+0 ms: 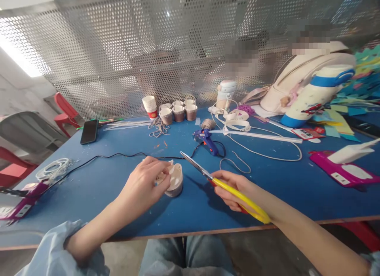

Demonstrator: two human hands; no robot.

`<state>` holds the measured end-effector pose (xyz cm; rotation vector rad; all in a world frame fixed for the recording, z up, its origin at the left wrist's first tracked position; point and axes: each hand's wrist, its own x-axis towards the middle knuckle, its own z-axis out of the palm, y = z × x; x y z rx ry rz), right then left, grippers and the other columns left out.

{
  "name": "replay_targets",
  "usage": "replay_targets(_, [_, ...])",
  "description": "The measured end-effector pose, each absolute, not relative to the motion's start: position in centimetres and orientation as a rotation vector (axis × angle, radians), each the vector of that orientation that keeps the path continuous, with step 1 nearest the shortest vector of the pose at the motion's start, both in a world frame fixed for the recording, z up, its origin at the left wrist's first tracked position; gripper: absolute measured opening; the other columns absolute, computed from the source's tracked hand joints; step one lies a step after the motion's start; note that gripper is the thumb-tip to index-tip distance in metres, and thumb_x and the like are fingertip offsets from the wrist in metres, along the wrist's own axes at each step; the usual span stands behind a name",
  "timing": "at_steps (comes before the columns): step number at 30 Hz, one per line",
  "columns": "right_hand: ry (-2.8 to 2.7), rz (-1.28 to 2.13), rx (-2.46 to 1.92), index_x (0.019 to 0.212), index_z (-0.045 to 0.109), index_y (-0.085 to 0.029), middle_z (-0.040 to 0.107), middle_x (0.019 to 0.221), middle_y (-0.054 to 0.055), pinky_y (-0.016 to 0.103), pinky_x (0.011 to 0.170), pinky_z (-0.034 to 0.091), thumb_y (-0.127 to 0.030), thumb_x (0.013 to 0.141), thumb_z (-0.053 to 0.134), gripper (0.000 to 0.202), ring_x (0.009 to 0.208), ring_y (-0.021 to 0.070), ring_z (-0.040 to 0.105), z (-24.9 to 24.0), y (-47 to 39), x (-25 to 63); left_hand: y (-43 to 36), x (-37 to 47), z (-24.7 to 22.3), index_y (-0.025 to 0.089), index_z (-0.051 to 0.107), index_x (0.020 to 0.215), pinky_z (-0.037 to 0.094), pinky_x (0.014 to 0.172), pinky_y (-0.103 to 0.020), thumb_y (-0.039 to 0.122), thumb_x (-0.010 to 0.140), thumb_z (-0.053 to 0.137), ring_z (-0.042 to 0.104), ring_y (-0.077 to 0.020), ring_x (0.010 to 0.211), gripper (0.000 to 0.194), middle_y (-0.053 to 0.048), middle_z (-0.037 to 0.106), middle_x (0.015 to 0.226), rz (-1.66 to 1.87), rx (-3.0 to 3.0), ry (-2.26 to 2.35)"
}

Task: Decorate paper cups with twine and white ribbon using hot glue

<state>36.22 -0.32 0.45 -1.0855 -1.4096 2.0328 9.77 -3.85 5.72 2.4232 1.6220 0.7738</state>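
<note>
My right hand [233, 189] is closed around a pair of scissors [237, 195] with yellow and red handles. Their silver blades point up and left, apart from everything else. In front of me on the blue table is a small cup-like piece [175, 183] with a brown band around its side and pale material on top. Over its left side curls my left hand [150, 179], thumb and fingers drawn together. Small white bits show near those fingertips, but what the hand grips, if anything, is mostly hidden.
Farther back stand stacked paper cups [150, 107], several brown-wrapped cups with handles [178, 111], tangled string [159, 127] and a blue glue gun [208, 141]. Its black cord [113, 154] crosses the table. A phone [89, 131] lies left; a large bottle [316, 96] leans right.
</note>
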Motion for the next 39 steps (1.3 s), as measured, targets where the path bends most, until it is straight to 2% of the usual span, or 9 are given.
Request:
replay_targets(3, [-1.484, 1.963, -1.138, 0.102, 0.051, -0.023, 0.049, 0.063, -0.008, 0.018, 0.037, 0.025, -0.054, 0.069, 0.076, 0.051, 0.04, 0.0031, 0.031, 0.9, -0.3, 36.6, -3.6, 9.7, 5.7, 0.02, 0.063, 0.081, 0.051, 0.079, -0.034, 0.023, 0.088, 0.048, 0.062, -0.0199, 0.091, 0.017, -0.004, 0.073, 0.1, 0.782, 2.359, 1.643])
replay_targets(7, [-1.815, 1.638, -1.229, 0.118, 0.056, -0.025, 0.063, 0.081, -0.001, 0.022, 0.055, 0.043, -0.047, 0.076, 0.074, 0.051, 0.065, 0.0121, 0.056, 2.8, -0.4, 37.3, -3.2, 9.6, 5.7, 0.021, 0.065, 0.085, 0.049, 0.069, -0.028, 0.023, 0.086, 0.05, 0.062, -0.0173, 0.084, 0.016, -0.003, 0.071, 0.093, 0.796, 2.221, 1.717])
replay_targets(10, [-2.052, 1.292, -1.357, 0.118, 0.06, -0.025, 0.069, 0.09, 0.003, 0.028, 0.063, 0.047, -0.045, 0.076, 0.072, 0.048, 0.078, 0.0197, 0.063, 5.2, -0.6, 37.3, -2.9, 9.5, 5.5, 0.022, 0.068, 0.085, 0.046, 0.06, -0.024, 0.024, 0.083, 0.052, 0.059, -0.0145, 0.073, 0.016, -0.002, 0.068, 0.085, 0.863, 2.126, 1.758])
replay_targets(14, [-2.346, 0.745, -1.46, 0.113, 0.063, -0.024, 0.07, 0.08, 0.003, 0.031, 0.061, 0.046, -0.04, 0.079, 0.065, 0.038, 0.069, 0.0217, 0.064, 8.5, -0.8, 36.2, -2.6, 9.5, 5.0, 0.021, 0.068, 0.081, 0.043, 0.058, -0.024, 0.025, 0.081, 0.052, 0.055, -0.0125, 0.064, 0.016, -0.001, 0.067, 0.08, 0.978, 2.065, 1.772])
replay_targets(19, [-2.624, 0.03, -1.325, 0.113, 0.061, -0.023, 0.071, 0.096, 0.007, 0.033, 0.06, 0.044, -0.036, 0.081, 0.061, 0.035, 0.074, 0.0254, 0.066, 11.2, -0.7, 35.2, -2.5, 9.4, 3.9, 0.02, 0.067, 0.081, 0.044, 0.065, -0.025, 0.021, 0.08, 0.053, 0.058, -0.0145, 0.071, 0.014, 0.0, 0.068, 0.078, 1.068, 2.049, 1.765])
replay_targets(23, [-2.799, -0.563, -1.117, 0.102, 0.062, -0.022, 0.069, 0.085, 0.007, 0.03, 0.052, 0.033, -0.033, 0.079, 0.06, 0.026, 0.064, 0.0231, 0.062, 13.5, -0.2, 34.7, -2.3, 9.4, 3.4, 0.019, 0.066, 0.079, 0.046, 0.069, -0.026, 0.018, 0.079, 0.054, 0.059, -0.0143, 0.071, 0.012, 0.0, 0.07, 0.078, 1.103, 2.028, 1.719])
replay_targets(27, [-2.979, -0.984, -0.961, 0.087, 0.061, -0.02, 0.062, 0.072, 0.005, 0.03, 0.049, 0.022, -0.031, 0.081, 0.058, 0.013, 0.052, 0.0178, 0.053, 16.6, 0.1, 33.1, -2.2, 9.3, 3.2, 0.019, 0.066, 0.077, 0.047, 0.071, -0.026, 0.015, 0.078, 0.054, 0.06, -0.0146, 0.073, 0.013, 0.0, 0.07, 0.077, 1.141, 2.02, 1.675])
replay_targets(32, [-3.192, -1.236, -0.755, 0.095, 0.062, -0.02, 0.063, 0.073, 0.005, 0.033, 0.05, 0.02, -0.02, 0.087, 0.051, 0.014, 0.058, 0.0211, 0.057, 18.9, 0.5, 30.6, -2.0, 9.3, 3.3, 0.019, 0.065, 0.077, 0.047, 0.069, -0.026, 0.014, 0.079, 0.054, 0.06, -0.0149, 0.073, 0.012, 0.0, 0.07, 0.077, 1.153, 2.046, 1.631])
replay_targets(39, [-3.262, -1.214, -0.577, 0.091, 0.064, -0.02, 0.068, 0.076, 0.006, 0.032, 0.054, 0.029, -0.019, 0.086, 0.052, 0.013, 0.063, 0.0201, 0.06, 18.8, 1.9, 28.7, -1.8, 9.3, 3.1, 0.019, 0.066, 0.077, 0.046, 0.068, -0.025, 0.013, 0.078, 0.055, 0.06, -0.0143, 0.071, 0.012, 0.0, 0.069, 0.076, 1.153, 2.042, 1.642])
